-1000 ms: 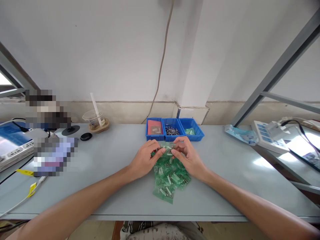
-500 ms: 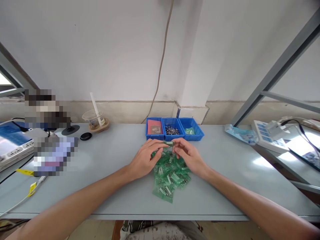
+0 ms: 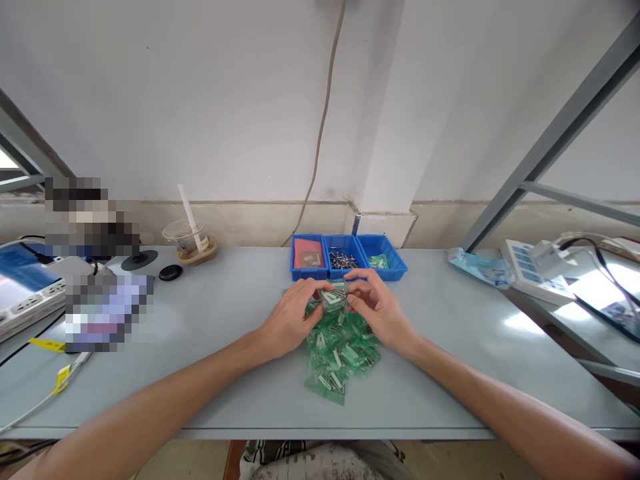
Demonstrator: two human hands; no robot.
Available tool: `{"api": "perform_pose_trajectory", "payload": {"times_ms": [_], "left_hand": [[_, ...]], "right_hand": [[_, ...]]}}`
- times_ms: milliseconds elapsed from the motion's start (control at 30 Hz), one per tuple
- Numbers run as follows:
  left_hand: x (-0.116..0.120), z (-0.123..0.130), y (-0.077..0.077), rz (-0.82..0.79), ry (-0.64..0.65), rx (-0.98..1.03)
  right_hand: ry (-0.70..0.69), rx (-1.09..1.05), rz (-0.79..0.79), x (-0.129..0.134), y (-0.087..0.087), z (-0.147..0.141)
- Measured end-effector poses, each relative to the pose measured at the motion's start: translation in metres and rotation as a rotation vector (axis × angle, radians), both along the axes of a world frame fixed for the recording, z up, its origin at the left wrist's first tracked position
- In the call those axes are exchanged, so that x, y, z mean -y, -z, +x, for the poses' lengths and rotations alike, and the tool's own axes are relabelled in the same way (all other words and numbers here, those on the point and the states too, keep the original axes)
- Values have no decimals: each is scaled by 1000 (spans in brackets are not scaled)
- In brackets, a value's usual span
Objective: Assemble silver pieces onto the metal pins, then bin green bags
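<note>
A small green plastic bag [image 3: 334, 295] holding white pieces and metal screws is held up between my hands, its flat side facing me. My left hand [image 3: 289, 315] grips the bag's left edge, index finger at the top and thumb lower down. At the right edge, the curled fingers and thumb of my right hand [image 3: 383, 312] pinch it. Beneath both hands lies a pile of similar green bags [image 3: 343, 357], each with white pieces and screws inside. The upper part of the pile is partly hidden by the held bag and my fingers.
Behind my hands stand three joined blue bins: one with a red bag [image 3: 306, 251], one with loose screws [image 3: 342, 260], one with green bags [image 3: 379, 261]. A cup with a straw [image 3: 186, 233], a black round lid [image 3: 171, 273] and a power strip [image 3: 30, 307] are left; a blue packet [image 3: 481, 268] is right.
The held bag has turned from nearly edge-on to showing its flat side with the contents visible. My hands stay in almost the same place, with the fingers slightly shifted.
</note>
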State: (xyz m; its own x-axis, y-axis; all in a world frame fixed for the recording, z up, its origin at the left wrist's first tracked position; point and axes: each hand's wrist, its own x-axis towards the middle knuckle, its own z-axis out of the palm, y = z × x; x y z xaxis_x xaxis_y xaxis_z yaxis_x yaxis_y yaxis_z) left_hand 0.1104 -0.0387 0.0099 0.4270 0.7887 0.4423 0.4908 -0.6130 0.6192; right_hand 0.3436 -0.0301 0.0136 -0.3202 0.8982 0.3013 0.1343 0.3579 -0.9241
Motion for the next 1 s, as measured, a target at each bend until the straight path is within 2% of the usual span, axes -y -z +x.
{"api": "perform_pose_trajectory", "payload": {"times_ms": [167, 333, 467, 567, 733, 867, 1000], "left_hand": [[-2, -2, -2, 48, -64, 9], [-3, -4, -5, 80, -102, -107], [-8, -8, -2, 190, -56, -292], [-14, -13, 3, 301, -62, -429], [-18, -16, 8, 301, -60, -490], [-17, -15, 8, 275, -49, -454], [-16, -14, 7, 224, -11, -403]], "right_hand": [[-2, 181, 91, -2, 4, 3], [37, 278, 186, -3, 4, 4], [201, 264, 223, -11, 3, 13], [419, 223, 305, -24, -1, 26], [687, 244, 429, -49, -7, 54], [654, 443, 457, -66, -2, 68], [661, 568, 383, -74, 4, 71]]}}
